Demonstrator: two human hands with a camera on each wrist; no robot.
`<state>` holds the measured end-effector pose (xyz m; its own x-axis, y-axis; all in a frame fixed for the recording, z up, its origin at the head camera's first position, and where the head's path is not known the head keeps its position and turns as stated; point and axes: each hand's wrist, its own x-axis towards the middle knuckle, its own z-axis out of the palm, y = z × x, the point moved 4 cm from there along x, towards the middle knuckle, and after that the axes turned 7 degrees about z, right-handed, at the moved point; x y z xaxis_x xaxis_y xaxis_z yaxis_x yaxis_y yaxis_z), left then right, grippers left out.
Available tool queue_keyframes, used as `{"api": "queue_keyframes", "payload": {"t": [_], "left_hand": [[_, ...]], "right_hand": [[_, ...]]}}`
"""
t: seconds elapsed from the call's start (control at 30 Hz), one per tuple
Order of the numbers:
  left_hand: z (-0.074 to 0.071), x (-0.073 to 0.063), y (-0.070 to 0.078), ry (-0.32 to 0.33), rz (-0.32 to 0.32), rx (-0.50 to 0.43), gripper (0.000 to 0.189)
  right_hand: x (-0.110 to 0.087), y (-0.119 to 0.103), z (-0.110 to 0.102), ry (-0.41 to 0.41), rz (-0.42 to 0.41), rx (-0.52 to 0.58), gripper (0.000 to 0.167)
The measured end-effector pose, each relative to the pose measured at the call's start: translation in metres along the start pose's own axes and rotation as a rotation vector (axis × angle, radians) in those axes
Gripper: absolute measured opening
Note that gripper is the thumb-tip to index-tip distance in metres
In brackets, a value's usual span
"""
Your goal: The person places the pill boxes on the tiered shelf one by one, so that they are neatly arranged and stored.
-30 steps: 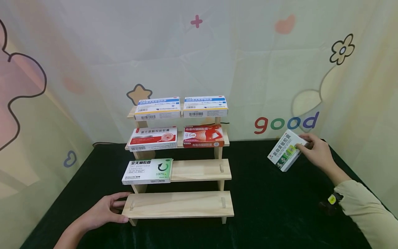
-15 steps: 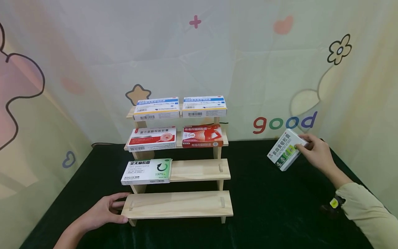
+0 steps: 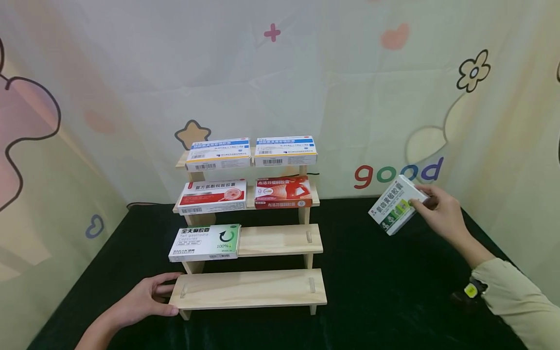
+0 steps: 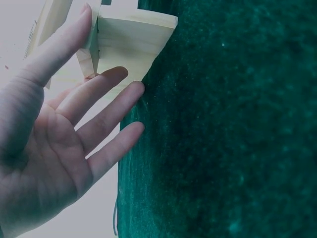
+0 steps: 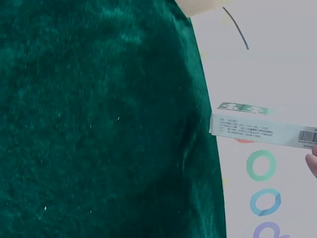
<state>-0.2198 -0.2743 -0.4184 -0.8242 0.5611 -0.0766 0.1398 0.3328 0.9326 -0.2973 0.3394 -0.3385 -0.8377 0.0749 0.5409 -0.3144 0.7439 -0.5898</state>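
Observation:
A stepped wooden display stand [image 3: 249, 290] bears medicine boxes on its upper tiers. At the left end of its lowest shelf, my left hand [image 3: 142, 300] holds the board, thumb at the front corner and index finger at the back corner. The other fingers extend beside the stand in the left wrist view. My right hand [image 3: 442, 214] pinches a white and green medicine box [image 3: 398, 205], held tilted at the right of the stand. In the right wrist view the box [image 5: 262, 130] shows its narrow printed side, with only fingertips [image 5: 312, 163] visible at the frame's edge.
Two white and blue boxes [image 3: 218, 154] lie on the top tier. Below them are a white and red box [image 3: 213, 196] and a red box [image 3: 283, 192]. A white and green capsule box [image 3: 204, 242] sits left on the third tier. Dark green cloth [image 3: 372, 291] covers the table.
My right hand has carried the medicine box slightly left and up. The left hand keeps its place at the stand, while the whole head view has shifted a little.

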Motion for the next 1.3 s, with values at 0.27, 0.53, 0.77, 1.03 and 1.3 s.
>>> {"api": "queue_keyframes", "payload": {"t": [0.27,0.53,0.77,1.03,1.3], "left_hand": [[0.001,0.000,0.001,-0.002,0.003,-0.006,0.077],[0.001,-0.001,-0.002,-0.002,-0.007,-0.022,0.080],[0.002,-0.001,-0.002,-0.001,-0.006,-0.028,0.077],[0.001,-0.001,-0.003,-0.006,0.000,-0.035,0.077],[0.000,0.000,-0.002,-0.007,0.004,-0.024,0.076]], "right_hand": [[-0.001,-0.020,0.003,0.030,-0.065,0.062,0.030],[-0.011,-0.054,0.005,0.021,-0.088,0.128,0.028],[-0.013,-0.052,0.010,0.038,-0.100,0.167,0.029],[-0.021,-0.065,0.012,0.045,-0.095,0.228,0.032],[-0.027,-0.076,0.016,0.041,-0.011,0.319,0.031]]}}
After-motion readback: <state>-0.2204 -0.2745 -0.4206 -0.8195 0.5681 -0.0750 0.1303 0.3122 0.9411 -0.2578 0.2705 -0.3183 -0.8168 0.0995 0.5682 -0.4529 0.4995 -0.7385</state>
